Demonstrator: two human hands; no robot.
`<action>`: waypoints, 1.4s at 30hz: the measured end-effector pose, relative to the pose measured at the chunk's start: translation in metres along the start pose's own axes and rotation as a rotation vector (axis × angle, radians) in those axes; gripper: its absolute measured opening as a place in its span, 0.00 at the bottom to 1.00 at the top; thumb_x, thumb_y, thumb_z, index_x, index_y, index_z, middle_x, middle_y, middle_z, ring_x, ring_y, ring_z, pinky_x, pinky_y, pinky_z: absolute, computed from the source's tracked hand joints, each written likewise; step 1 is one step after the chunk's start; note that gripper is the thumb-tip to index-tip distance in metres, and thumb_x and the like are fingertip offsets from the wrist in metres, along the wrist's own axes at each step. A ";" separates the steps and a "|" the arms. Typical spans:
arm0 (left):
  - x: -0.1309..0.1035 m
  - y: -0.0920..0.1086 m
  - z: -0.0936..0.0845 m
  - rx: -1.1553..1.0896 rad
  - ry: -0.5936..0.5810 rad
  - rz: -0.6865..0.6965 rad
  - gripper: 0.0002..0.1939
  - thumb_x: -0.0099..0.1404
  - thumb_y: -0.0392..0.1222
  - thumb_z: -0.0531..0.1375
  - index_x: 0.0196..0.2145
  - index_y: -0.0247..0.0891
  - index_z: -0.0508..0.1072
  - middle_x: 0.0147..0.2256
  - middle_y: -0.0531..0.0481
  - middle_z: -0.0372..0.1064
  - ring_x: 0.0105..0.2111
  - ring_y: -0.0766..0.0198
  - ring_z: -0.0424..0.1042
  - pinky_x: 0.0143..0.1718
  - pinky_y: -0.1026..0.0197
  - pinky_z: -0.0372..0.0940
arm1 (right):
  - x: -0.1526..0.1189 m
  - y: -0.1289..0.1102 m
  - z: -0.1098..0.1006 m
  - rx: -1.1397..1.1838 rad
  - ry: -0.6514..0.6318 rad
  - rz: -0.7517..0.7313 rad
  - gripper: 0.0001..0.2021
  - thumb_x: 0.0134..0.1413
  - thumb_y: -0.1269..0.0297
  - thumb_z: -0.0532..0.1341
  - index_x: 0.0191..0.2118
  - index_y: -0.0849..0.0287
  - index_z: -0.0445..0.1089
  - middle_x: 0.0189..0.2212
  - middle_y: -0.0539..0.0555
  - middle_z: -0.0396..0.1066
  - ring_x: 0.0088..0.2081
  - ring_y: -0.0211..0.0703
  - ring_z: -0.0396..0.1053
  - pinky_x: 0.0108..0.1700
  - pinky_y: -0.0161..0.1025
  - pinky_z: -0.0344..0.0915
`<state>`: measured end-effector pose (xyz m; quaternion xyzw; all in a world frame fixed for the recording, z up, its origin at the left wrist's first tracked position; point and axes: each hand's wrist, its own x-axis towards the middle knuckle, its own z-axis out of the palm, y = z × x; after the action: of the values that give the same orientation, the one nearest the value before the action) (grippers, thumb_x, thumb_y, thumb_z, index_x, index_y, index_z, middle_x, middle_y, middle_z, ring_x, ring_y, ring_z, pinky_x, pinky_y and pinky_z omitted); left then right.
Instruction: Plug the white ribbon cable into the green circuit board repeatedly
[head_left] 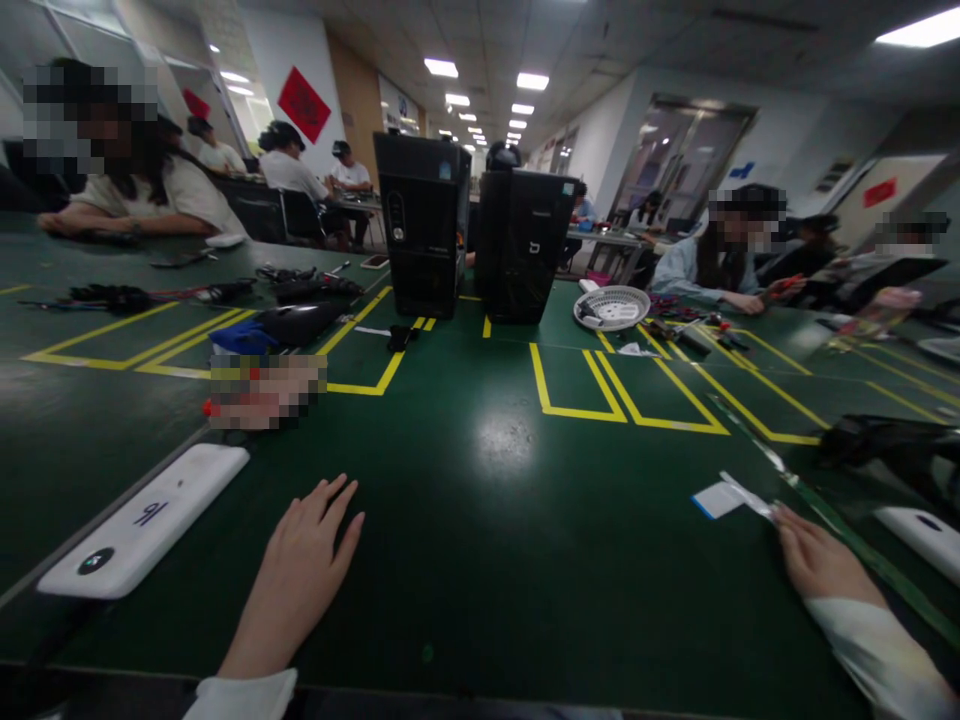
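My left hand [311,560] lies palm down on the green table [510,600], its fingers spread and holding nothing. Far to the right, my right hand [817,555] pinches the end of a thin white strip [746,495]. A small white piece with a blue edge [718,500] is at the strip's far end, to the left of the fingertips; whether the two are joined is unclear. Left of my left hand is a white device marked 16 [150,520].
Two black computer towers [424,230] [525,245] stand at the back middle. A white round basket [611,307] sits right of them. Cables and a blue-black item [277,328] lie back left. Other people [735,250] sit around the table.
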<state>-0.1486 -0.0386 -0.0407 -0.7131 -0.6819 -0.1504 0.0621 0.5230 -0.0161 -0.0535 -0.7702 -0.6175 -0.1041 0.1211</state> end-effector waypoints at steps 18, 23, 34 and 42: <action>0.000 0.001 0.000 -0.014 0.019 -0.008 0.28 0.68 0.52 0.45 0.57 0.32 0.68 0.58 0.37 0.64 0.58 0.46 0.63 0.58 0.40 0.57 | -0.045 -0.316 -0.024 0.507 -0.119 -1.079 0.18 0.65 0.60 0.49 0.55 0.57 0.66 0.53 0.62 0.66 0.53 0.50 0.63 0.51 0.52 0.65; 0.000 0.001 -0.003 -0.012 -0.004 -0.023 0.29 0.68 0.53 0.45 0.57 0.33 0.67 0.59 0.37 0.63 0.59 0.46 0.61 0.59 0.40 0.56 | -0.048 -0.367 -0.037 0.529 -0.239 -1.176 0.17 0.64 0.60 0.51 0.55 0.57 0.66 0.54 0.60 0.65 0.54 0.50 0.61 0.51 0.50 0.64; 0.003 -0.002 -0.004 -0.004 -0.014 -0.022 0.29 0.67 0.52 0.46 0.57 0.32 0.68 0.58 0.36 0.64 0.58 0.44 0.63 0.58 0.39 0.58 | -0.052 -0.380 -0.042 0.524 -0.288 -1.198 0.18 0.62 0.60 0.54 0.56 0.56 0.64 0.56 0.58 0.63 0.56 0.50 0.59 0.54 0.51 0.62; 0.002 -0.004 0.000 -0.002 0.009 -0.004 0.28 0.68 0.52 0.46 0.56 0.32 0.68 0.57 0.36 0.65 0.58 0.45 0.64 0.58 0.41 0.59 | -0.050 -0.372 -0.039 0.584 -0.262 -1.228 0.28 0.62 0.50 0.52 0.64 0.57 0.55 0.61 0.62 0.56 0.59 0.52 0.57 0.56 0.52 0.60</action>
<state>-0.1525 -0.0368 -0.0404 -0.7111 -0.6830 -0.1541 0.0642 0.1483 0.0033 -0.0104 -0.2232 -0.9539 0.1107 0.1672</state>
